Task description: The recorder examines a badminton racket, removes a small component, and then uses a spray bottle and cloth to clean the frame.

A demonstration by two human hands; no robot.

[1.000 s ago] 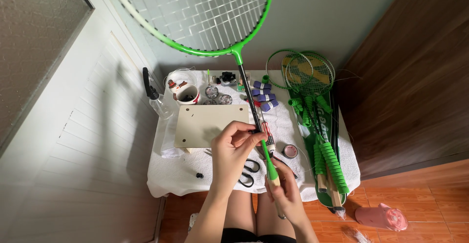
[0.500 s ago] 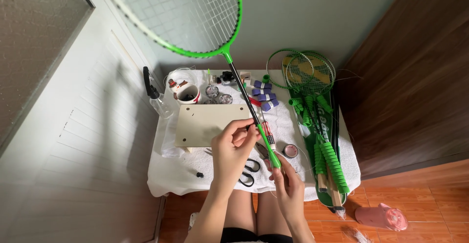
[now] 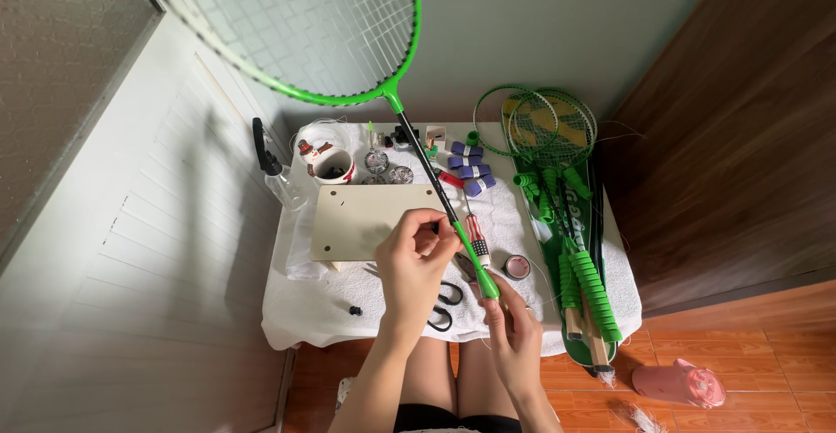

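A green badminton racket (image 3: 374, 93) points up and away from me, its strung head filling the top left. My right hand (image 3: 514, 333) grips the lower end of its green handle (image 3: 477, 263). Higher up, my left hand (image 3: 416, 263) pinches the shaft where the green grip meets the black shaft (image 3: 427, 163). Both hands hover over a small table covered with a white towel (image 3: 322, 307). A beige board (image 3: 366, 219) lies on the towel just beyond my left hand.
Several green rackets (image 3: 566, 215) lie along the table's right side. Purple grip rolls (image 3: 470, 172), a mug (image 3: 331, 165), a spray bottle (image 3: 277, 172), scissors (image 3: 444, 302) and a small round tin (image 3: 517, 267) lie on the table. A pink bottle (image 3: 679, 385) rests on the floor at right.
The racket head has swung to the left and tilted. My left hand has slid slightly up the shaft; my right hand keeps its hold on the handle's end.
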